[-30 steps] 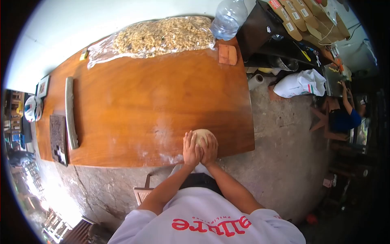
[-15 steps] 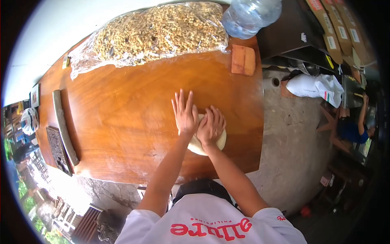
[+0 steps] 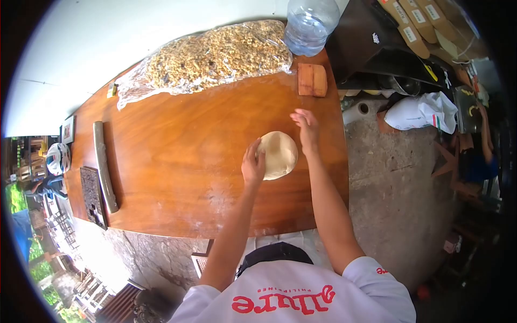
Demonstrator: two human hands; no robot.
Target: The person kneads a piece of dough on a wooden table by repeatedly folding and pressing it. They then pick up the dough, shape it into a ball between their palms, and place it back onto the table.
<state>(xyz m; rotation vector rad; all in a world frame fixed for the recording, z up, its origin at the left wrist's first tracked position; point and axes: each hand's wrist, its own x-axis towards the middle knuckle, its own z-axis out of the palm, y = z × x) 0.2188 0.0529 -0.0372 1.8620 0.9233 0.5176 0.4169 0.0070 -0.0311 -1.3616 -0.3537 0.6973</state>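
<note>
A round, flattened ball of pale dough [image 3: 281, 153] lies on the wooden table, with a shallow dent in its upper face. At its left edge my left hand [image 3: 253, 164] grips the rim, fingers along the side and thumb near the top. My right hand [image 3: 307, 131] is off the dough, a little to its right, fingers stretched out and holding nothing. Faint white flour smears show on the tabletop [image 3: 177, 161] around the work.
A large clear bag of chopped, golden pieces [image 3: 221, 56] lies along the back. Beside it stand a big water bottle [image 3: 311, 27] and a reddish-brown block [image 3: 312, 80]. On the left lie a long grey rod [image 3: 104, 167] and a dark carved board [image 3: 93, 196]. Another person's arm [image 3: 486, 129] shows far right.
Both hands were pressing on the dough together. My right hand has lifted away to the right, and my left has shifted to the dough's left edge. More of the dough shows.
</note>
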